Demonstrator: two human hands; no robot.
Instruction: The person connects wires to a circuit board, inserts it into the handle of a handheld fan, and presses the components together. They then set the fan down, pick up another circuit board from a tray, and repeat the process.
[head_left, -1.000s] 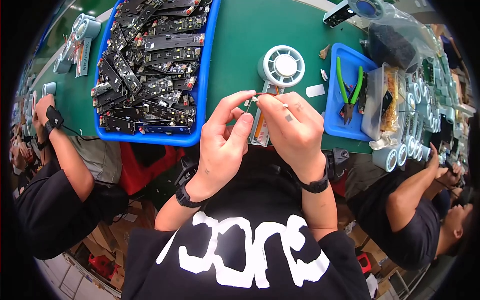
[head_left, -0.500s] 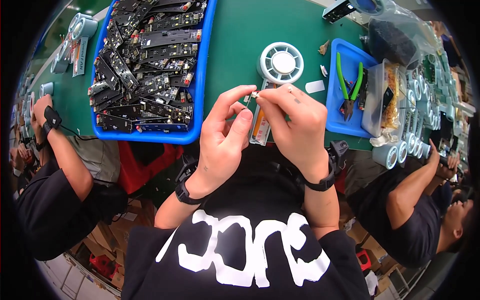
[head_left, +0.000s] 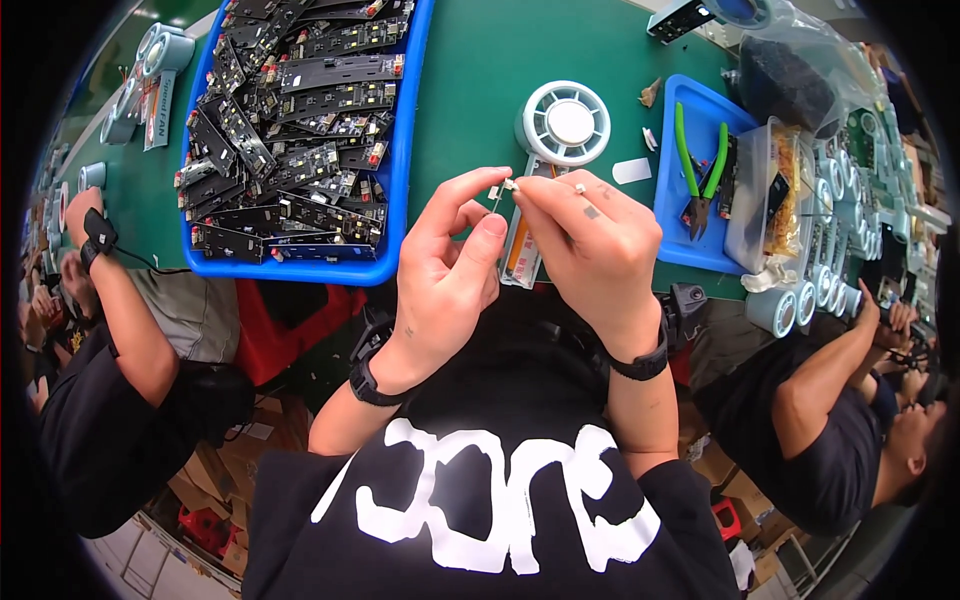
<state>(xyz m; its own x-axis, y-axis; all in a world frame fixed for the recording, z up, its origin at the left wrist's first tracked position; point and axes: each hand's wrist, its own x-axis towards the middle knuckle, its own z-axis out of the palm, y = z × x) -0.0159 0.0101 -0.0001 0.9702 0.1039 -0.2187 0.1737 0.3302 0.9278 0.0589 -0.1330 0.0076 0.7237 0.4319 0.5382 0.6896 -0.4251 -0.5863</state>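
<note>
Pinching a small white plug (head_left: 511, 184) between thumb and forefinger of the right hand (head_left: 595, 235), with fingers drawn close together. Holding a thin small part (head_left: 495, 194), mostly hidden, between forefinger and thumb of the left hand (head_left: 450, 265), with those two tips held a little apart around it. Brought nearly together at the plug, just above the handle of a pale blue fan (head_left: 566, 124). Lying on the green bench (head_left: 470, 100), with its round head beyond the fingertips and an orange strip in the handle. Heaped with black circuit boards (head_left: 340, 75) to the left, inside a blue tray (head_left: 411, 150). Laid out to the right, near a white card (head_left: 631, 171): green-handled pliers (head_left: 697, 212) in a smaller blue tray (head_left: 707, 254).
</note>
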